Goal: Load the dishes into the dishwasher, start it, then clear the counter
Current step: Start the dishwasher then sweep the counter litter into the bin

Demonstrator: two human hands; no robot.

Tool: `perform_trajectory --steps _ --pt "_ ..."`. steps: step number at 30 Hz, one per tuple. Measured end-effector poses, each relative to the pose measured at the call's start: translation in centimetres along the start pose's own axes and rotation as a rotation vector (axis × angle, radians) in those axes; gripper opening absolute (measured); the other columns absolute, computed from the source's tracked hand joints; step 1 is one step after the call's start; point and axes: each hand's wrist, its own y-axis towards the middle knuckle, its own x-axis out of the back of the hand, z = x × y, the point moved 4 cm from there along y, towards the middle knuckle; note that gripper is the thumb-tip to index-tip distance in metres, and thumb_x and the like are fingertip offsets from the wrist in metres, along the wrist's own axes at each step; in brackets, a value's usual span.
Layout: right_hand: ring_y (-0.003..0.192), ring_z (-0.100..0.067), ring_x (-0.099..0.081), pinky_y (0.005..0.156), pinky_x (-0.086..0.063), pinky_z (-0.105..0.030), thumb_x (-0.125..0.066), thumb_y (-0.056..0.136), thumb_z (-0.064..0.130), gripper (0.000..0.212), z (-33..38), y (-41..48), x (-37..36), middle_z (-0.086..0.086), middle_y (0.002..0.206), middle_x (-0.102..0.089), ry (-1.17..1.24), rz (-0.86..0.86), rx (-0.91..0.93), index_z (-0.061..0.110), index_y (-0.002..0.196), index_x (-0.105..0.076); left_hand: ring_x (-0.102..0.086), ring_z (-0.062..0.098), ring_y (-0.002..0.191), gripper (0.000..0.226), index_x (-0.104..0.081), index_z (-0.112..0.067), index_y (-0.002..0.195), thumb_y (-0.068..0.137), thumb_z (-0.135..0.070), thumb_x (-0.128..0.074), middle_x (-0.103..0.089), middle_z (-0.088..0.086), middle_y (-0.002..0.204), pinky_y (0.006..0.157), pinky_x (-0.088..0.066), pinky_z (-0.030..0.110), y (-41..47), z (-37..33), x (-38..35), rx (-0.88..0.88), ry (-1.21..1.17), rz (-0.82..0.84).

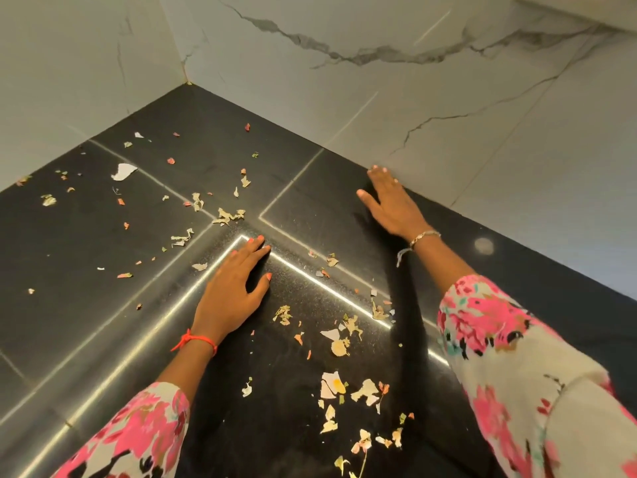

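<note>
Head view showed a black shiny stone counter (103,305) in a corner, with small dry scraps (339,346) of peel in pale, orange and green spread all over it. No dishes and no dishwasher could be seen, so the job in hand looked like clearing the counter. The left hand (234,288) lay flat near the middle of the counter, its fingers (251,250) straight, the thumb out, holding nothing. The right hand (389,201) lay flat further back, just beside the white marble wall (413,98), its fingers (381,177) straight too and holding nothing. The scraps lay left of the left hand, between the two arms and close to the person. They looked very light, thin and crumbly, and might break if pinched. It seemed better to push them with the side of a flat hand into one heap, then slide the heap off the counter edge into a cupped hand. The counter looked hard and smooth, so they should slide easily. No words or labels could be read anywhere.
</note>
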Motion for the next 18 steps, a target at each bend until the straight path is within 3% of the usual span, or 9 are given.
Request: perform_trajectory --steps 7,11,14,18 --pt "0.145 -0.018 -0.001 0.117 0.000 -0.031 -0.024 0.098 0.047 0.064 -0.1 0.3 -1.8 -0.006 0.157 -0.004 -0.114 0.014 0.050 0.010 0.149 -0.012 -0.014 -0.002 0.140 0.063 -0.036 -0.027 0.142 0.085 -0.053 -0.028 -0.020 -0.021 0.149 0.115 -0.006 0.020 0.2 -0.2 0.2 -0.006 -0.024 -0.024" --pt "0.145 -0.015 -0.002 0.118 0.000 -0.031 -0.023 0.099 0.046 0.060 3.9 -2.7 -3.4 -0.005 0.157 -0.006 -0.098 0.065 0.208 0.013 0.149 -0.013 -0.015 -0.004 0.139 0.060 -0.036 -0.027 0.141 0.086 -0.049 -0.031 -0.021 -0.022 0.148 0.113 -0.006 0.016 0.0 -0.3 0.3 0.001 -0.021 -0.037" --pt "0.144 -0.012 -0.004 0.120 -0.004 -0.033 -0.011 0.095 0.055 0.067 8.0 -6.5 -5.1 -0.001 0.157 -0.008 -0.064 0.132 0.332 0.015 0.149 -0.013 -0.015 -0.002 0.139 0.056 -0.036 -0.026 0.141 0.088 -0.045 -0.035 -0.021 -0.020 0.149 0.112 -0.005 0.016 0.0 -0.4 0.3 -0.001 -0.006 -0.034" --pt "0.142 -0.003 -0.002 0.117 0.002 -0.023 -0.017 0.097 0.050 0.061 12.2 -12.6 -6.3 0.004 0.156 -0.009 0.039 0.267 0.489 0.018 0.149 -0.015 -0.018 0.002 0.140 0.054 -0.038 -0.022 0.141 0.090 -0.039 -0.039 -0.028 -0.011 0.151 0.112 -0.006 0.016 0.2 -0.3 0.3 -0.018 0.005 -0.041"
